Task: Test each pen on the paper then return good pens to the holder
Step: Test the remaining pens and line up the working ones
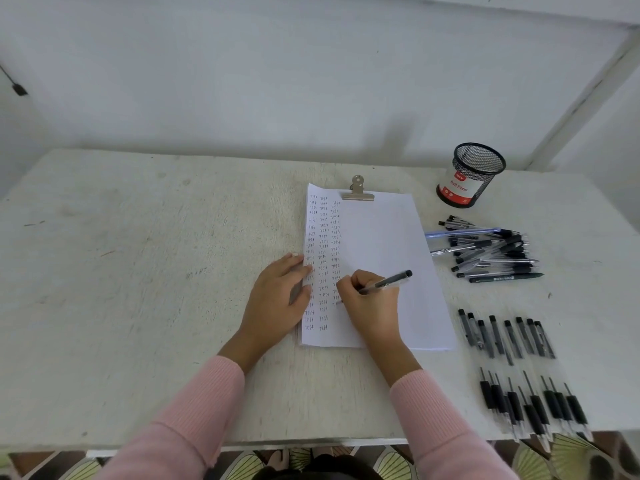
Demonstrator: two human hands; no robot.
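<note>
The left hand (273, 301), grip released, is laid flat to steady the paper (381, 237) while a pen (389, 281) is grasped by the right hand (372, 304).

The left hand (277, 299) lies flat, palm down, while the right hand (370, 303) pinches a pen (391, 281) in a curled writing grip

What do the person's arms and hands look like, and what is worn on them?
Both arms wear long pink sleeves of ribbed knit. The left sleeve and the right sleeve each end in a cuff at the wrist. The left hand and the right hand are bare: no gloves, and no ring or watch shows.
</note>
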